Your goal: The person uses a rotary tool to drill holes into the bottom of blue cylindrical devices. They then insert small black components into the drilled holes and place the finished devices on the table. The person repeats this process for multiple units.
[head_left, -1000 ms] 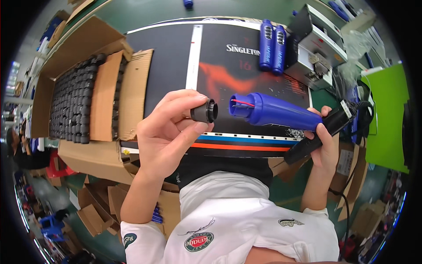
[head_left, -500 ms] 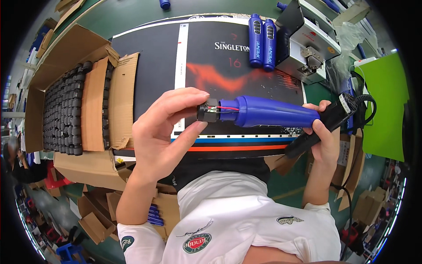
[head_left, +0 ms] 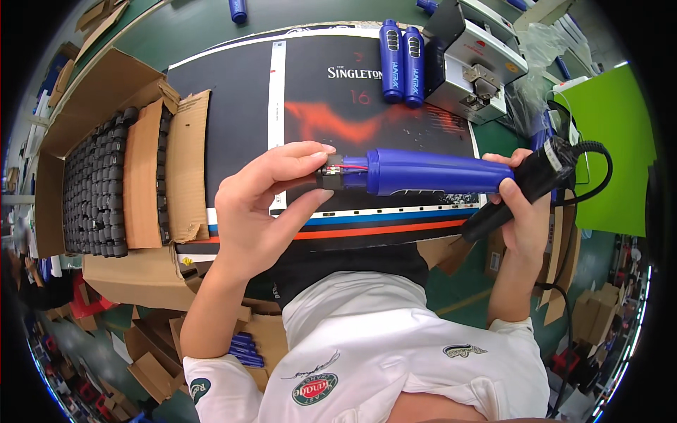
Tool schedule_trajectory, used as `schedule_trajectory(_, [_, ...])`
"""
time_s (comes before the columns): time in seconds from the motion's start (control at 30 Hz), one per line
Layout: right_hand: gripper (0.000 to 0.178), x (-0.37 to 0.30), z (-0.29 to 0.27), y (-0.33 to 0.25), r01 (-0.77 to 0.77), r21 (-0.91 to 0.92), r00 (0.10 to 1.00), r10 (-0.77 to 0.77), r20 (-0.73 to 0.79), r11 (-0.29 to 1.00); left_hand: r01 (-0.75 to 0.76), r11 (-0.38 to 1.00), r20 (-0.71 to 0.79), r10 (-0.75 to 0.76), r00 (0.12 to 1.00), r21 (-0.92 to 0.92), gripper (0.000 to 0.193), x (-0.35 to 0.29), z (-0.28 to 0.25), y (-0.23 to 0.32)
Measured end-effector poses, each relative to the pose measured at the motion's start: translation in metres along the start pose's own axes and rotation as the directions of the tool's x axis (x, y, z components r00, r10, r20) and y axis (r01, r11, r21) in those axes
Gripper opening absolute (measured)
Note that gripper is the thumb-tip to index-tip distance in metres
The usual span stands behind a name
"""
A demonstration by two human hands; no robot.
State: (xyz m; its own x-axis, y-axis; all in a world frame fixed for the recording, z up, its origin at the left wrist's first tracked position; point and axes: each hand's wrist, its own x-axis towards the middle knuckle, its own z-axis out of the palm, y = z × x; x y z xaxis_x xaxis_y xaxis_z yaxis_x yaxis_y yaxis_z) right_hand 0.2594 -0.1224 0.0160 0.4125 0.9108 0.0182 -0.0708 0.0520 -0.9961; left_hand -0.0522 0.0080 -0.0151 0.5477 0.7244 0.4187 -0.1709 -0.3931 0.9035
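My left hand (head_left: pixel 271 201) pinches a black end cap (head_left: pixel 330 172) between thumb and fingers. A small circuit board shows at the cap, and red and dark wires run from it into the neck of a blue tapered plastic housing (head_left: pixel 437 171). The cap sits against or very near that neck; I cannot tell if they touch. My right hand (head_left: pixel 520 201) grips the housing's narrow end and also keeps a black corded hand tool (head_left: pixel 518 189) in its grasp. The housing lies level above the table, its slots toward me.
Two finished-looking blue housings (head_left: pixel 403 63) lie beside a white-and-black bench machine (head_left: pixel 472 67). At left, an open cardboard box (head_left: pixel 53 194) holds rows of black caps (head_left: pixel 95 187). A printed board (head_left: pixel 240 120) covers the table; a green sheet (head_left: pixel 610 148) stands right. The tool's cable (head_left: pixel 599 158) loops at right.
The end cap and the housing's neck have come closer, with less wire showing between them. The housing has rolled slightly, showing more of its slots. The whole view has shifted a little.
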Motion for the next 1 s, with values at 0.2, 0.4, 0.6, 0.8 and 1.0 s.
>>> schedule_trajectory(0.2, [0.027, 0.010, 0.018, -0.030, 0.150, -0.138, 0.986, -0.158, -0.050, 0.979, 0.062, 0.998, -0.012, -0.062, 0.998, 0.020, 0.044, 0.009, 0.004, -0.005])
schedule_trajectory(0.4, [0.030, 0.034, 0.079, -0.052, 0.366, -0.464, 0.904, -0.427, -0.029, 0.807, 0.135, 0.903, 0.003, -0.149, 0.989, 0.409, 0.086, 0.025, 0.016, -0.023])
schedule_trajectory(0.6, [0.041, 0.052, 0.136, -0.023, 0.462, -0.323, 0.881, -0.471, 0.056, 0.826, 0.096, 0.867, 0.067, -0.147, 0.987, 0.489, 0.092, 0.032, 0.019, -0.042])
schedule_trajectory(0.8, [0.039, 0.046, 0.140, -0.048, 0.541, -0.472, 0.841, -0.457, 0.290, 0.696, 0.212, 0.975, -0.023, -0.211, 0.977, 0.065, 0.031, 0.072, 0.034, -0.021])
schedule_trajectory(1.0, [0.036, 0.039, 0.099, -0.059, 0.166, 0.115, 0.979, -0.178, 0.098, 0.979, 0.033, 0.997, -0.185, -0.020, 0.983, 0.069, 0.015, 0.070, 0.058, -0.050])
